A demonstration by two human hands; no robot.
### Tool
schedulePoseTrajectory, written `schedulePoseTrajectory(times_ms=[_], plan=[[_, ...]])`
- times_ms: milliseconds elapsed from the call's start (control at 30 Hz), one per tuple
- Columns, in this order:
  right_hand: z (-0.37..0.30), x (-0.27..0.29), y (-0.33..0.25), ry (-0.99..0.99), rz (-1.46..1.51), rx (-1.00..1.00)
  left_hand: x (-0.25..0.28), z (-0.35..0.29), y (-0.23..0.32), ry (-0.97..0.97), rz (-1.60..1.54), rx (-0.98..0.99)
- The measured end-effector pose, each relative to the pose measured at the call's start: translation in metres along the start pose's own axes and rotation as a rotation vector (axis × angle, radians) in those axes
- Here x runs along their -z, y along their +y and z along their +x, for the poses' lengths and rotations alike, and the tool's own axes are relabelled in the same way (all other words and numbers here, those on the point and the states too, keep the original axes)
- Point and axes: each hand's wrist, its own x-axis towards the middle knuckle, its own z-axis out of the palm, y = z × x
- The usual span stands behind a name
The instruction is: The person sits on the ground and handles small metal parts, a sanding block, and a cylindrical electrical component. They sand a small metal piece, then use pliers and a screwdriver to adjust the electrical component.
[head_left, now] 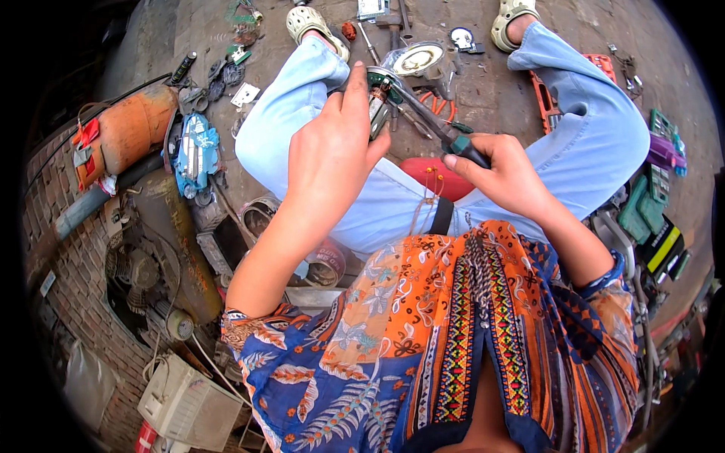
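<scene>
Screwdriver (432,118) gripped by its handle in right hand (504,170), shaft running forward-left toward the round motor-like device (379,100), which left hand (332,151) grips from its left (can't tell if tip touches); pale-ringed disc (418,59) lies just beyond both grips.

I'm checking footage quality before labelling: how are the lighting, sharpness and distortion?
Head view: mostly soft light on the left hand and right hand, no hard shadows across them; head view: the tool handle reads clearly, fine detail on the held part is hard to tell; head view: brickwork looks warped toward the left edge.
</scene>
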Motion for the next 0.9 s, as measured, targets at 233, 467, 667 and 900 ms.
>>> schedulePoseTrajectory(times_ms=[233,467,667,900], plan=[[0.0,0.003,-0.005,-0.071,0.018,-0.066,-0.002,-0.001,-0.002,-0.022,0.026,-0.008],[0.004,-0.002,0.004,-0.099,0.136,-0.09,-0.001,0.001,-0.002,-0.031,0.053,0.0],[0.004,-0.01,0.003,-0.186,0.367,-0.067,-0.006,-0.004,-0.006,0.029,-0.027,-0.014],[-0.008,-0.021,-0.008,-0.433,1.127,-0.298,-0.011,-0.008,-0.006,0.149,-0.206,0.001]])
